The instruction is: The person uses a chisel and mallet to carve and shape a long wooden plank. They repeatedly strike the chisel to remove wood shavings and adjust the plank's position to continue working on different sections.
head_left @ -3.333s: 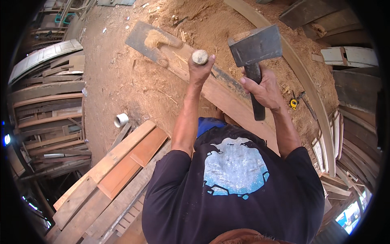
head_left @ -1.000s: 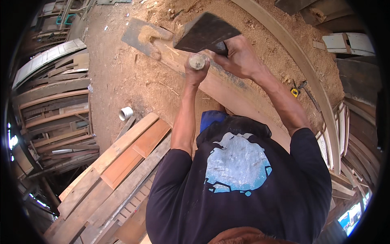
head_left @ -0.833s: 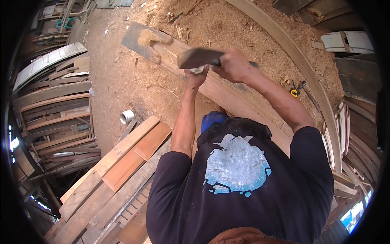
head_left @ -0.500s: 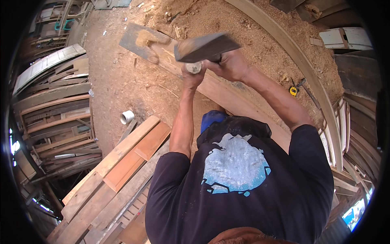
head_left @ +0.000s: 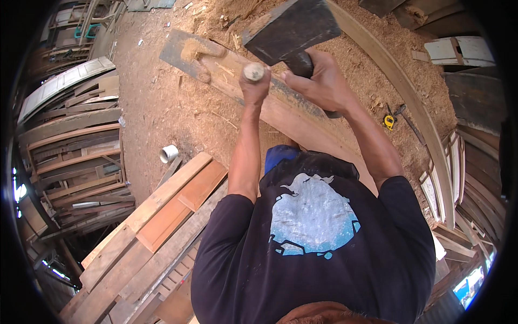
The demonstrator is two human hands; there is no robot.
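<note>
My left hand is closed around a chisel, with the round pale end of its handle facing up; its blade is hidden below my fist. It stands over a long wooden plank with carved recesses and loose shavings at its far left end. My right hand is wrapped round the dark handle of a mallet. The mallet's big, dark block head hangs up and to the right of the chisel handle, apart from it.
Sawdust covers the ground around the plank. A long beam curves down the right side, near a yellow tape measure and a thin metal tool. A white cylindrical container lies left. Stacked boards fill the lower left.
The mallet has risen and swung up and to the right, away from the chisel handle, with my right hand. My left hand has hardly moved.
</note>
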